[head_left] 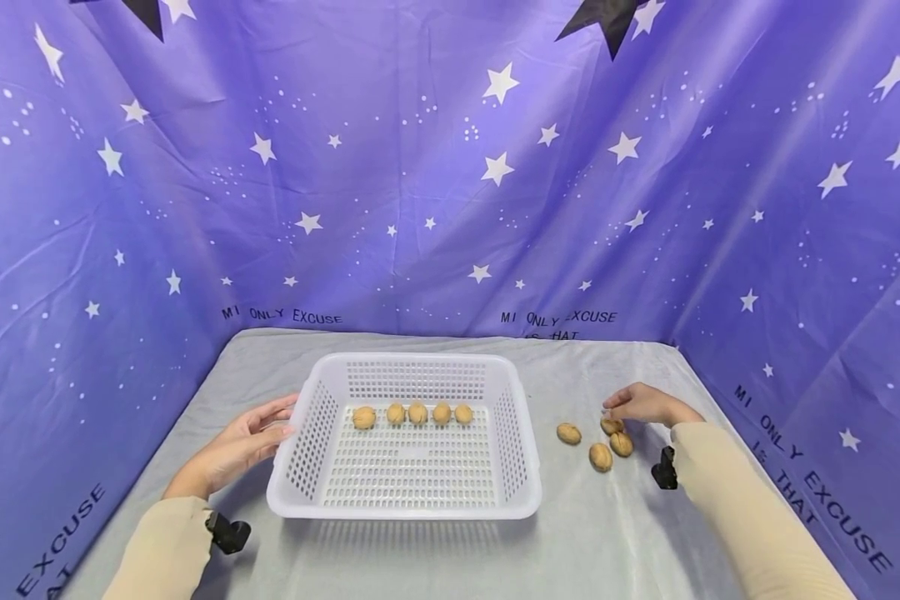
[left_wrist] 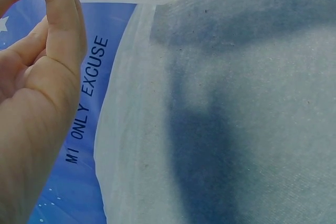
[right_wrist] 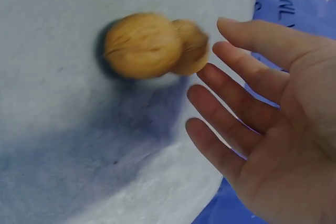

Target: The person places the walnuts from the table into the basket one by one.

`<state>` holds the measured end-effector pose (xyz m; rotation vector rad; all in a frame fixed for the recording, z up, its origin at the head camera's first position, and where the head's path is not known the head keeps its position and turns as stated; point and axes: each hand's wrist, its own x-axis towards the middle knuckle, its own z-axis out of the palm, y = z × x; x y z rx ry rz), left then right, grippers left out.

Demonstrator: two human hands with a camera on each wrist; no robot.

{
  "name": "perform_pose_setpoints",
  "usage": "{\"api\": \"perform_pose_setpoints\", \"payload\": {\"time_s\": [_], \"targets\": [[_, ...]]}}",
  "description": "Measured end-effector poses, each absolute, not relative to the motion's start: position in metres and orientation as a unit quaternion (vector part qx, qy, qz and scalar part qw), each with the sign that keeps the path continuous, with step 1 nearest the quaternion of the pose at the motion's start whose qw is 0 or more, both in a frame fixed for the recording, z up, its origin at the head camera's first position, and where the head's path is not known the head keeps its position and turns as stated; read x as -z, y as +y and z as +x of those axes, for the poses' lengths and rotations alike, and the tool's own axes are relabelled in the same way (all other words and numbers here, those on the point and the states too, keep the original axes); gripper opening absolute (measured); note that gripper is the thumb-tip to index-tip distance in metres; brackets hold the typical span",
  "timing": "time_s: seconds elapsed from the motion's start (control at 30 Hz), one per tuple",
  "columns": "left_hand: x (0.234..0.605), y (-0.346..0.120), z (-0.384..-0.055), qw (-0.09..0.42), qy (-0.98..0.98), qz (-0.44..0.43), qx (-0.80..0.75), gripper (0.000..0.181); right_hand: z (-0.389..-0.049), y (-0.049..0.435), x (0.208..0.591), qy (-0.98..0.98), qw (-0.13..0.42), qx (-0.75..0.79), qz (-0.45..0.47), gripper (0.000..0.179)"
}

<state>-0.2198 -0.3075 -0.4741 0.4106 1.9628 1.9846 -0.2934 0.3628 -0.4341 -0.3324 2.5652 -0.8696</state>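
Note:
A white plastic basket [head_left: 405, 510] with perforated walls stands on the cloth-covered table. Several walnuts [head_left: 417, 413] sit in a row across its floor. At the basket's left rim is my left hand [head_left: 232, 450], its fingertips right at the outer edge and nothing gripped. My right hand [head_left: 648, 404] reaches over the loose walnuts right of the basket, fingers extended and slightly apart. In the right wrist view, the fingertips [right_wrist: 206, 74] come up beside a walnut [right_wrist: 191, 48] that is partly hidden behind a nearer walnut [right_wrist: 142, 45].
A loose walnut [head_left: 568, 432] lies closest to the basket, and another walnut [head_left: 601, 457] lies nearer the front. The grey tablecloth [head_left: 585, 550] covers the surface. Purple star-printed curtains [head_left: 420, 167] enclose the back and both sides.

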Motion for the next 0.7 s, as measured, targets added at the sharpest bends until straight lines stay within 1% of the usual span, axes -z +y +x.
{"api": "perform_pose_setpoints", "payload": {"time_s": [0.13, 0.27, 0.47, 0.7], "targets": [[0.474, -0.307, -0.219, 0.157, 0.690, 0.141, -0.692, 0.062, -0.293, 0.371, 0.442, 0.906, 0.231, 0.329, -0.132, 0.046], [0.473, -0.306, -0.218, 0.159, 0.691, 0.139, -0.691, 0.062, -0.291, 0.369, 0.447, 0.896, 0.244, 0.358, -0.100, 0.045], [0.471, -0.306, -0.217, 0.166, 0.695, 0.135, -0.686, 0.064, -0.288, 0.363, 0.444, 0.899, 0.236, 0.355, -0.098, 0.037], [0.470, -0.308, -0.220, 0.169, 0.703, 0.135, -0.678, 0.065, -0.294, 0.358, 0.429, 0.914, 0.213, 0.329, -0.110, 0.044]]}}
